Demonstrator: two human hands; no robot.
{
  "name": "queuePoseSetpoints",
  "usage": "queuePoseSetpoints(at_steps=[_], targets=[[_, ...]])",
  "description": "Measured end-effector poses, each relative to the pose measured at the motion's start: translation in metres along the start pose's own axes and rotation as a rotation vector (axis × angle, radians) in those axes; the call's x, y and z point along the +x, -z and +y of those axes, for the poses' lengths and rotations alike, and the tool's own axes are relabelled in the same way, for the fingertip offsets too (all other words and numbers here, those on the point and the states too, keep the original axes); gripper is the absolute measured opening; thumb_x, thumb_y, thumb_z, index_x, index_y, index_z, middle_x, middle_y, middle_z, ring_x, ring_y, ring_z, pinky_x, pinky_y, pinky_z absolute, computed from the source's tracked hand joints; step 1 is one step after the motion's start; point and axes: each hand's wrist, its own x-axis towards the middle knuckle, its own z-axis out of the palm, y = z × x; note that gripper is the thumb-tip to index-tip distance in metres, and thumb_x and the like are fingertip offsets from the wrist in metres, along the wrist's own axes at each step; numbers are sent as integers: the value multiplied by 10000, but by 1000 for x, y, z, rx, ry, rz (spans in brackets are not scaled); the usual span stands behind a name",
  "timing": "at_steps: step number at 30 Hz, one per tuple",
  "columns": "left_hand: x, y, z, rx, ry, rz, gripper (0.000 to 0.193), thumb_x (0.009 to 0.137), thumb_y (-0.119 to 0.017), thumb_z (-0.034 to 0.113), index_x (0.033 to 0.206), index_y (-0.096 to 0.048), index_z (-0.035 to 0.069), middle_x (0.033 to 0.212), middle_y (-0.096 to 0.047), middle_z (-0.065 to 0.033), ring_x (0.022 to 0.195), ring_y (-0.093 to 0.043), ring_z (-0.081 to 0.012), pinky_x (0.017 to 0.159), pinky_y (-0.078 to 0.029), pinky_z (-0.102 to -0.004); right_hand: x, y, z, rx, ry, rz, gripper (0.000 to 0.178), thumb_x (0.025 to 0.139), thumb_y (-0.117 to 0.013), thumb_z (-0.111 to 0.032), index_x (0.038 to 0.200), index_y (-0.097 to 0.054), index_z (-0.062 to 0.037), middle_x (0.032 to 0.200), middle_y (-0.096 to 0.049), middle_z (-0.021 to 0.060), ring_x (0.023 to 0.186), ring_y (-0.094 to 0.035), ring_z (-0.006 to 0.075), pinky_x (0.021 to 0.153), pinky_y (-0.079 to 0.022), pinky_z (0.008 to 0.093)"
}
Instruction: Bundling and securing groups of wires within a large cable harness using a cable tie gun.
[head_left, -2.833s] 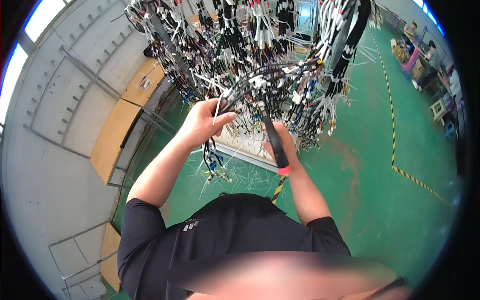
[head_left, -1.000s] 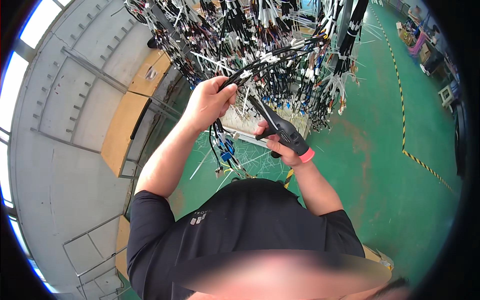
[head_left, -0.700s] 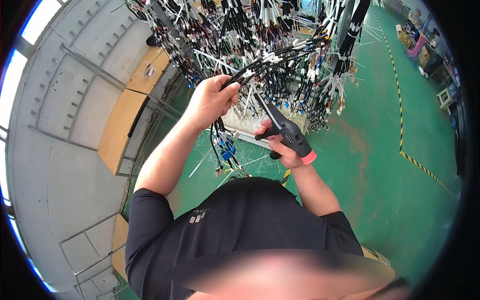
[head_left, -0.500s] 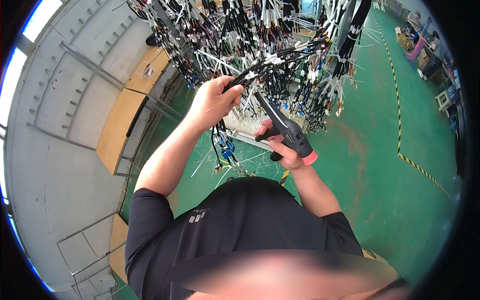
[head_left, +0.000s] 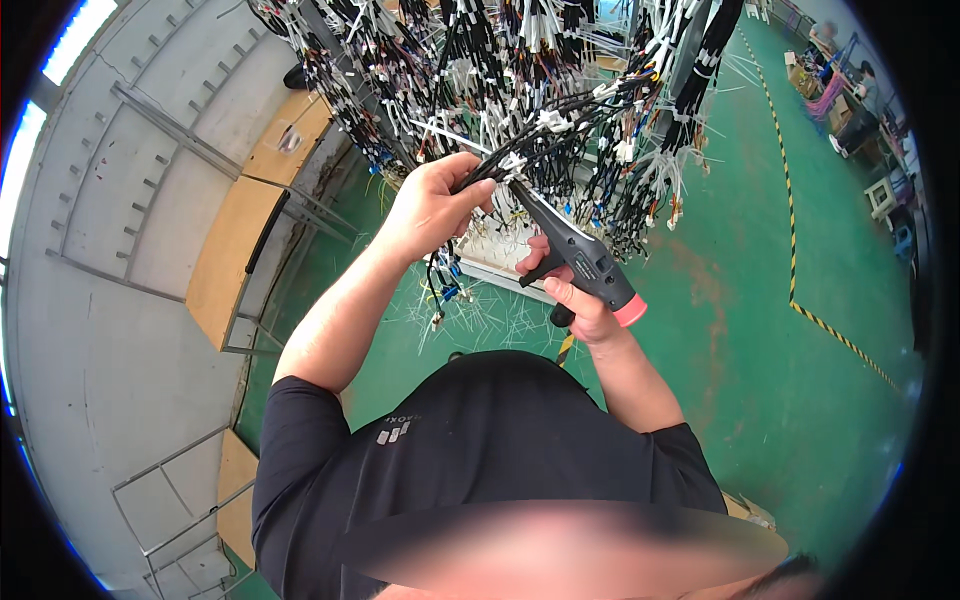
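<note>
My left hand [head_left: 437, 205] is closed around a black wire harness [head_left: 560, 130] that stretches from the hanging bundles at the upper right. White ties and connectors sit along it. Loose wire ends with small plugs dangle below that hand. My right hand [head_left: 577, 300] grips a dark grey cable tie gun [head_left: 578, 255] with a reddish end cap, its fingers by the trigger. The gun's narrow nose points up and left, against or very near the harness just right of my left fingers; exact contact is hard to tell.
A rack of hanging wire harnesses [head_left: 480, 60] fills the space ahead. Cut tie ends [head_left: 495, 325] litter the green floor [head_left: 720, 350]. Wooden tables [head_left: 232, 260] line the left wall. Yellow-black tape [head_left: 790, 230] marks the floor at right, where people [head_left: 862, 95] are at the far edge.
The tie gun has shifted slightly right and down, its nose now close to the white ties on the harness. The harness has drawn slightly nearer my left fingers, which still hold it.
</note>
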Motion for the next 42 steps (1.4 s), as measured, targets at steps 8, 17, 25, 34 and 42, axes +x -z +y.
queuePoseSetpoints(at_steps=[8, 17, 25, 34, 42], targets=[[6, -1, -11, 106, -21, 46, 237, 1050, -664, 253, 1016, -694, 20, 704, -657, -5, 612, -600, -75, 581, -489, -290, -2, -4, -7, 51, 53, -16, 546, 884, -786, -177, 1361, -613, 26, 1111, -685, 123, 1102, -689, 263, 1022, -530, 420], [7, -9, -18, 279, -126, 117, 277, 1044, -652, 269, 972, -696, 5, 652, -629, -85, 588, -609, -173, 599, -498, -364, -1, 7, -20, -136, 34, -55, 570, 943, -709, -76, 1487, -543, -36, 1321, -636, 94, 1160, -618, 181, 960, -486, 343], [12, -7, -18, 281, -114, 163, 303, 1042, -642, 301, 1013, -749, 19, 659, -601, -124, 602, -595, -219, 612, -475, -401, -12, 8, -29, -204, -74, -34, 635, 935, -701, -95, 1533, -498, -33, 1361, -623, 90, 1261, -603, 213, 1068, -473, 414], [12, -4, -20, 275, -118, 144, 297, 1046, -646, 298, 1029, -742, 17, 674, -623, -119, 608, -612, -223, 608, -479, -393, -16, 11, -21, -171, -75, -85, 613, 922, -707, -91, 1506, -531, -26, 1297, -655, 88, 1247, -612, 202, 1078, -469, 405], [6, -9, -12, 296, -184, 169, 295, 1033, -677, 284, 976, -699, -5, 669, -607, -162, 587, -599, -257, 594, -472, -408, -15, 1, -26, -203, -79, -85, 607, 926, -713, -99, 1501, -531, -27, 1303, -641, 84, 1235, -613, 198, 1059, -478, 397]])
